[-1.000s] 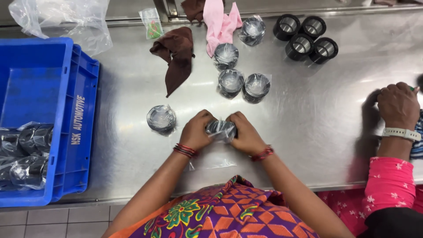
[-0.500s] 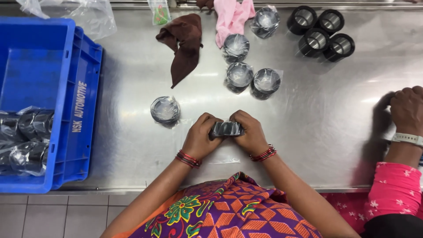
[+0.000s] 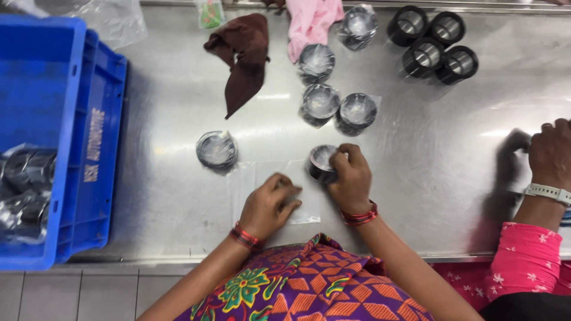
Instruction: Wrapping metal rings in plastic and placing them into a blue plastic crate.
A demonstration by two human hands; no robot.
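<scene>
A second earlier both hands had been pressed together around one small metal ring part at the near edge of the steel tabletop (image 3: 416,178); by this moment they had come apart. The right hand (image 3: 351,181) had carried the ring part (image 3: 322,161) a little way up the surface and kept its fingers curled round it, clamping its rim from the right side. The left hand (image 3: 270,205) had dropped onto a flat clear plastic bag (image 3: 250,181) lying just left of the part, with its fingers bunched and pinching the film near the bag's lower right corner. The part looked bare, so it seemed the work had passed from handling the part alone to readying a bag for it (a judgement, since the bag's mouth could not be made out).

One wrapped ring (image 3: 216,150) stood just above the bag, and three more wrapped ones (image 3: 321,101) clustered farther up, close beside a brown cloth (image 3: 244,59) and a pink cloth (image 3: 309,21). Four bare black rings (image 3: 433,43) sat together at the far right, well apart from the hands. A blue crate (image 3: 71,148) holding bagged parts lined the left edge. A co-worker's hand (image 3: 550,154) rested at the right edge, clear of the bag and the part.
</scene>
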